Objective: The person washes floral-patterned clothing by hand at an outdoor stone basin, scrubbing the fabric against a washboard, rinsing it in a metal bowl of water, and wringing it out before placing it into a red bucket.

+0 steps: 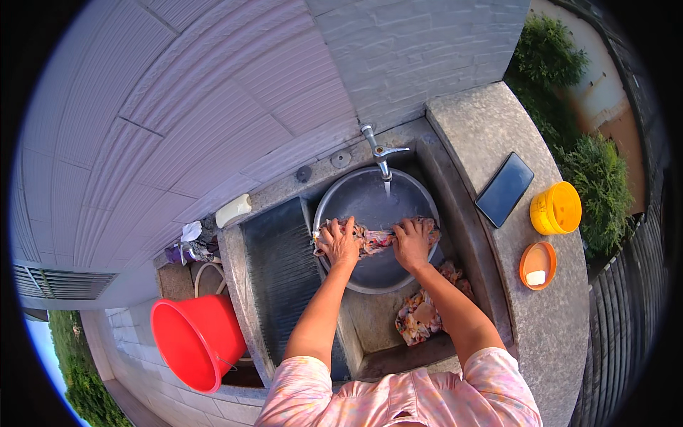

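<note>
A patterned cloth (378,241) stretches across a round metal basin (368,283) standing in a stone sink. My left hand (339,241) grips the cloth's left end near the basin's rim. On its right end my right hand (412,243) is closed. Water runs from a chrome tap (381,152) into the basin behind the cloth. Another patterned cloth (417,320) lies bunched on the sink floor, partly hidden by my right forearm.
Left of the basin is a ribbed stone washboard (283,267); beyond it a red bucket (213,331) lies tilted. A smartphone (505,189), a yellow tub (555,208) and an orange dish (538,261) holding a white piece rest on the right ledge. A tiled wall rises behind.
</note>
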{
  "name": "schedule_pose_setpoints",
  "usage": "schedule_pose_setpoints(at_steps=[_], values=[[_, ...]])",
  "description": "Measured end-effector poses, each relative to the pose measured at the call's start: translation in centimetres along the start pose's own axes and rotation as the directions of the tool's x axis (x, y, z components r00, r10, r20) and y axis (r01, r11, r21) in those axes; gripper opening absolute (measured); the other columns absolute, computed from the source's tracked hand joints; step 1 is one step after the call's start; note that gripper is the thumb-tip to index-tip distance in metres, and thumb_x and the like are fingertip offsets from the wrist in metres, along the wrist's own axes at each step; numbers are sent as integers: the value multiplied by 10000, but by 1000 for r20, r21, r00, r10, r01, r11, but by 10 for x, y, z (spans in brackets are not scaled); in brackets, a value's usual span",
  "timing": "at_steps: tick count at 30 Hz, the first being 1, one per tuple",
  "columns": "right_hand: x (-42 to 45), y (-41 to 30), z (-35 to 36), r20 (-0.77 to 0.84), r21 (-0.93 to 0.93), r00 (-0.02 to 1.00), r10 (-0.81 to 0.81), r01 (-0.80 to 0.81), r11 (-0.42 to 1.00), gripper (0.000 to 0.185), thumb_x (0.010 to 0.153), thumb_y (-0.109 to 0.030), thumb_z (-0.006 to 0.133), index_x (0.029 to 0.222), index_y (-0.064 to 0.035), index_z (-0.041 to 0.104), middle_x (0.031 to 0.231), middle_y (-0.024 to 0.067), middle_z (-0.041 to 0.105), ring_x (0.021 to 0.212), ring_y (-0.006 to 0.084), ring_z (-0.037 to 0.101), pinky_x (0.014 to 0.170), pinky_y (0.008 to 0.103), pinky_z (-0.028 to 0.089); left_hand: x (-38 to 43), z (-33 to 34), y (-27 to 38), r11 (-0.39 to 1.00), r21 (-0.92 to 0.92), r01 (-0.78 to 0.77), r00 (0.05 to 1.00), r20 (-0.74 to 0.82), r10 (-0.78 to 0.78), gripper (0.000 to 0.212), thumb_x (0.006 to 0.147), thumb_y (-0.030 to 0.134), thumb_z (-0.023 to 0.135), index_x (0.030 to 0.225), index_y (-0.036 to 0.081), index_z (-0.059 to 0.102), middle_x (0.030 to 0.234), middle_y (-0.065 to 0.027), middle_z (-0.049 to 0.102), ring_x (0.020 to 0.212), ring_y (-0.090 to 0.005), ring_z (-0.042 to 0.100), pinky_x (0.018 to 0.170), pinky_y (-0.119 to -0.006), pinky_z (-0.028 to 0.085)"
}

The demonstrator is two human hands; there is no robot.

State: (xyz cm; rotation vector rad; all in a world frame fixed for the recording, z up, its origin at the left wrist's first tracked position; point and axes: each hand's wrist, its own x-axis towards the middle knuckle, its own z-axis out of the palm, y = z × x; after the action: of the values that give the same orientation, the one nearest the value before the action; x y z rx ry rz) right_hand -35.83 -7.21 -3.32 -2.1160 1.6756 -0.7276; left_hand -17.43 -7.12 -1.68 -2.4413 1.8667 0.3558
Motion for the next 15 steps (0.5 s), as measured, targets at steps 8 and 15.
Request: schedule_pose_setpoints(at_steps=[8,15], values=[[-1,53,45,340,-116,933,-118,166,979,314,687,-116,580,996,-88,630,1099,85,593,1135,298,464,1035,502,238,-6,45,22,998,53,-34,938,347,14,573,828,319,569,1346,367,331,1456,-102,182,1325,-355,156,963,-619,236],[-22,5,33,30,341,871,491,-470,814,430,699,-18,536,1128,4,525,1181,158,517,1100,335,466,942,388,368,35,44,5,635,-659,404,912,345,-222,301,899,147,414,1186,101,488,1139,-119,528,1014,-281,506,829,-362,424]])
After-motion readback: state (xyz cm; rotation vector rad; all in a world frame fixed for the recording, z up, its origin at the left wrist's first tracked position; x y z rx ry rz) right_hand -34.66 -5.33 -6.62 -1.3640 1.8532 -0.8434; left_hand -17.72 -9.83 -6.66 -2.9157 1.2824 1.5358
